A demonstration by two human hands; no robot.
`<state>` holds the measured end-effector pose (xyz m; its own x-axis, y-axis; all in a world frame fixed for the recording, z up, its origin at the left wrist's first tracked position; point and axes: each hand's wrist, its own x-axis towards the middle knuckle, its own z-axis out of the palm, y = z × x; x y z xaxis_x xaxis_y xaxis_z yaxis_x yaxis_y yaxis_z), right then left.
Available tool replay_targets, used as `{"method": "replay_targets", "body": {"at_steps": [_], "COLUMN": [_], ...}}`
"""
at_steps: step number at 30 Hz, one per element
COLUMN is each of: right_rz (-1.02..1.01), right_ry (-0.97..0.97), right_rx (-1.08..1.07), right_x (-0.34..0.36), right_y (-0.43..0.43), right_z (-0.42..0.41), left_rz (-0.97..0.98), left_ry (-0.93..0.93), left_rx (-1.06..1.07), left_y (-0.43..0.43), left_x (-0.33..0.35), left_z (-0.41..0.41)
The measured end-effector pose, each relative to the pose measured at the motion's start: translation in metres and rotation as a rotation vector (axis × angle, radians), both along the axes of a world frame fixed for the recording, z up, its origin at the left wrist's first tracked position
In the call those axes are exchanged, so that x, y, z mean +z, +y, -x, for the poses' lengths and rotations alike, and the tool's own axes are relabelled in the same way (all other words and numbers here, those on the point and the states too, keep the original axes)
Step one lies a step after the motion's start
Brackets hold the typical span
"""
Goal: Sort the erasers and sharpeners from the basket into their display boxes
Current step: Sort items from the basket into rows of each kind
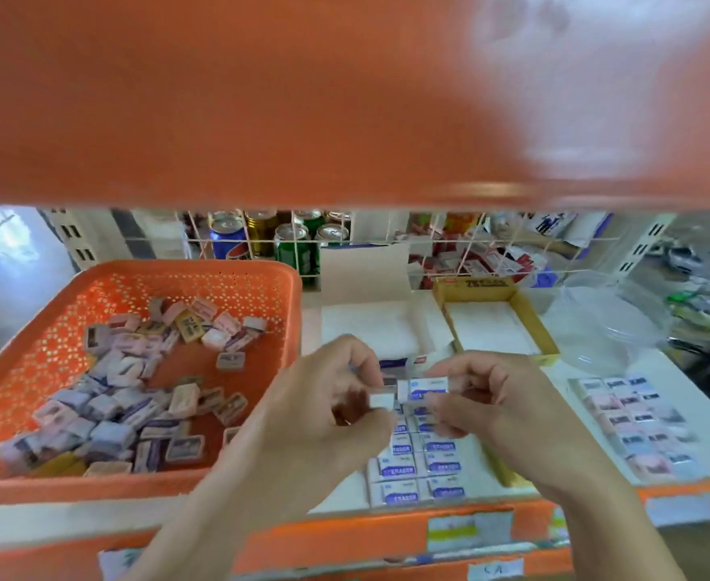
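A blue-labelled eraser [426,388] is pinched between the fingertips of the right hand [495,396], and a second, plain white eraser [381,401] is gripped in the curled fingers of the left hand [336,396]. Both are held just above the white display box [365,329], whose near half is filled with neat rows of erasers [418,467] and whose far half lies bare. The placing step appears to be in hand. For the next move, the held erasers would need to be turned label-up and set against the farthest row. To the left, a mixed heap [135,396] is left in the orange basket [185,272]. To the far right, a yellow box [531,325] is seen empty.
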<state>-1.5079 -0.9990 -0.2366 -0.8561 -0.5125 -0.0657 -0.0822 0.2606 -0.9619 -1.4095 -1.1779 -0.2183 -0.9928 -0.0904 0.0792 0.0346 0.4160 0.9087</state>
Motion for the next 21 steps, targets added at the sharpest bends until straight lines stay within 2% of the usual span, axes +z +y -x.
{"method": "replay_targets", "body": {"at_steps": [7, 16, 21], "right_rz": [-0.214, -0.456, -0.531], "right_ry": [0.020, 0.043, 0.081], "right_rx": [0.105, 0.320, 0.368], "right_x": [-0.019, -0.021, -0.021], "right_y": [0.031, 0.044, 0.046], "right_z": [-0.008, -0.005, -0.004], "left_rz": [0.025, -0.180, -0.031], "left_ry": [-0.104, -0.284, -0.276], "left_rx": [0.113, 0.336, 0.422], "left_y": [0.028, 0.045, 0.052], "left_x": [-0.034, -0.058, -0.064], "left_z": [0.000, -0.022, -0.024]}}
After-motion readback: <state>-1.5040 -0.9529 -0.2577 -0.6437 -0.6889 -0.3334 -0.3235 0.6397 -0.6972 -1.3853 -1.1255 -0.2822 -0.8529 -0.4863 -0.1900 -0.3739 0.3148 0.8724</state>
